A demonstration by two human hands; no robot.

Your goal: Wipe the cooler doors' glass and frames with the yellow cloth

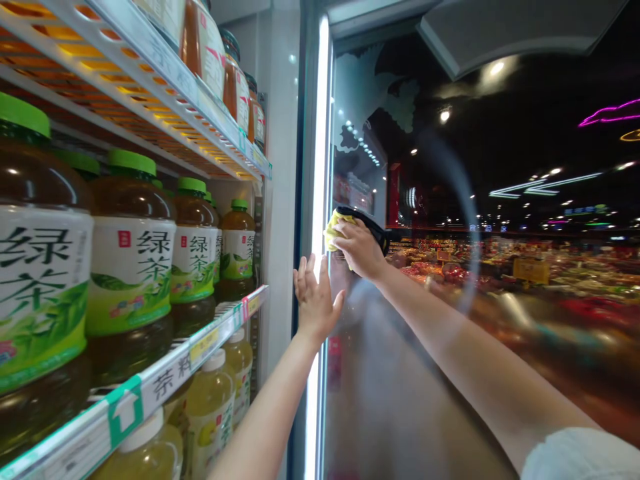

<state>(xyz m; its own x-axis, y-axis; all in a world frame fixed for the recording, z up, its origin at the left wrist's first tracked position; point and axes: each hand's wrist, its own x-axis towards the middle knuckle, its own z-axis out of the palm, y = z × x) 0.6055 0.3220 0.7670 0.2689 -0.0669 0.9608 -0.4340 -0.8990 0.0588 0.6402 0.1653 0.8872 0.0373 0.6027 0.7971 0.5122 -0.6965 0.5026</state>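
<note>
My right hand (361, 247) is closed on a yellow cloth (334, 231), pressing it to the inner face of a glass door (390, 373) near its lit edge. A dark shape behind the hand looks like its reflection or a handle; I cannot tell which. Lower and to the left, my left hand (316, 300) is raised with its fingers spread. It is beside the bright light strip (318, 167) of the door frame and seems to touch it. Nothing is in that hand.
At left, cooler shelves (200, 353) hold several green-capped tea bottles (133, 260), with amber bottles (235, 87) above and pale yellow bottles (210, 400) below. Their price rails jut toward my left arm. Through the glass, blurred store displays (530, 270) show at right.
</note>
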